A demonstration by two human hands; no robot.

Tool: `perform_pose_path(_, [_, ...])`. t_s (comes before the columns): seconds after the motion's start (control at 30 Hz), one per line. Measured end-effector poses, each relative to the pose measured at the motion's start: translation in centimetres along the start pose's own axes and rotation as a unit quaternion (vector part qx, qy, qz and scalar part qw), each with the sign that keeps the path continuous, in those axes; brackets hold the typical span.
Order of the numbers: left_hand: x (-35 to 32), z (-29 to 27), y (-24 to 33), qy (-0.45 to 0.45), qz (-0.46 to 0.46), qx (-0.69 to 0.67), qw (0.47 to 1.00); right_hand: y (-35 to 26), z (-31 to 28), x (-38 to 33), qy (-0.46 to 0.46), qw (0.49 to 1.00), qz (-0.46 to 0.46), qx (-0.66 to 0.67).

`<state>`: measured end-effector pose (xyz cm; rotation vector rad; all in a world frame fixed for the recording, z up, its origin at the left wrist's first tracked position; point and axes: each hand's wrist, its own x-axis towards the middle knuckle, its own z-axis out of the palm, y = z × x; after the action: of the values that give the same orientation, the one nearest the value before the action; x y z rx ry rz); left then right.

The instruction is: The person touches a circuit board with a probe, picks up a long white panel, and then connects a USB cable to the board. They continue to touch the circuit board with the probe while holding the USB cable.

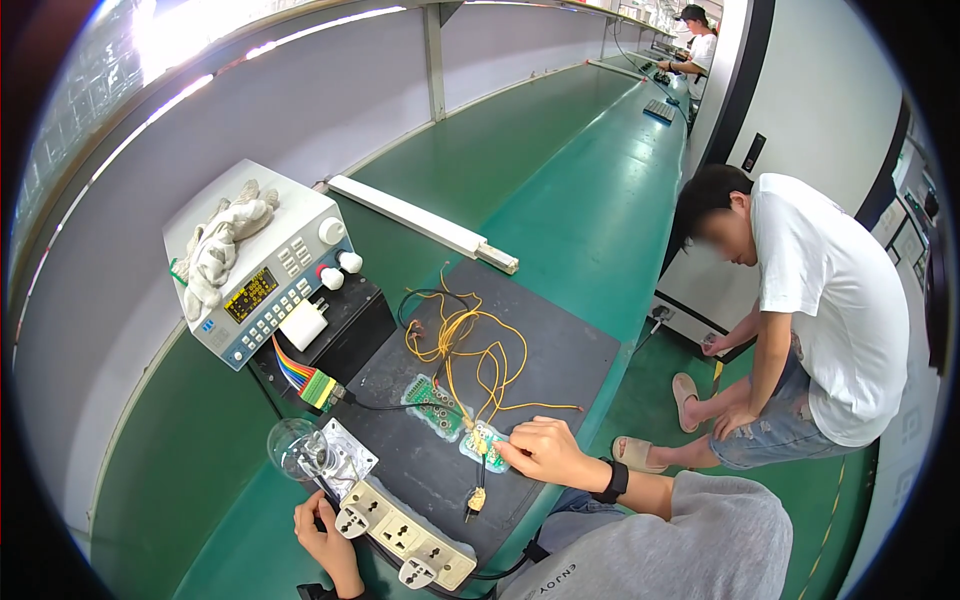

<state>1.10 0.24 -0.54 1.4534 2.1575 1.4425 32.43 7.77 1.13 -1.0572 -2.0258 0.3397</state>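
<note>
Two hands are on the job here, both low on the black mat [560,350] that covers this bit of the green desk [560,190]. The right hand [545,452] is loosely curled, with its fingers [508,452] pinching down on a small green circuit board [482,440], which lies flat on the mat right at the fingertips. A second green board [432,398] sits just beyond, and a tangle of yellow wires [462,340] loops away from both, further out from the fingers. The left hand [325,535] is closed on the near end of a beige power strip [405,540], fingers wrapped round its edge, with a clear glass bulb [292,445] on a metal plate just past them. My guess is that the little board is light and stiff but fussy: thin soldered leads that'd snap or pull off if yanked, so hold it by the bare edges, not by the wires. A grey test instrument [270,270] with a pair of gloves [220,245] on top stands well off to the left. Another person [820,300] crouches on the floor to the right.
</note>
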Motion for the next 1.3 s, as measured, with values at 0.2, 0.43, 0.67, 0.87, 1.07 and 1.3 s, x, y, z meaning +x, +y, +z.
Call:
perform_pose_path(0.2, [-0.1,0.0,0.3,-0.001,-0.006,-0.005,1.0,0.0,-0.1,0.0,0.002,1.0,-0.002,0.006])
perform_pose_path(0.43, [-0.1,0.1,0.6,0.007,-0.004,-0.006,1.0,0.0,-0.1,0.0,0.001,1.0,-0.002,0.006])
perform_pose_path(0.67, [0.1,-0.2,0.4,0.001,-0.024,0.004,1.0,0.0,0.4,0.1,-0.018,1.0,0.003,0.014])
perform_pose_path(0.87, [0.1,-0.1,0.8,-0.005,-0.019,0.005,1.0,-0.2,-0.2,0.1,-0.014,1.0,0.011,0.004])
perform_pose_path(1.07, [-0.1,-0.3,1.0,-0.018,-0.048,0.006,0.999,-0.2,-0.3,0.2,-0.026,1.0,0.011,-0.006])
perform_pose_path(1.3, [0.1,-0.3,1.3,-0.012,-0.047,0.002,0.999,-0.3,-0.1,0.4,-0.015,1.0,0.016,0.017])
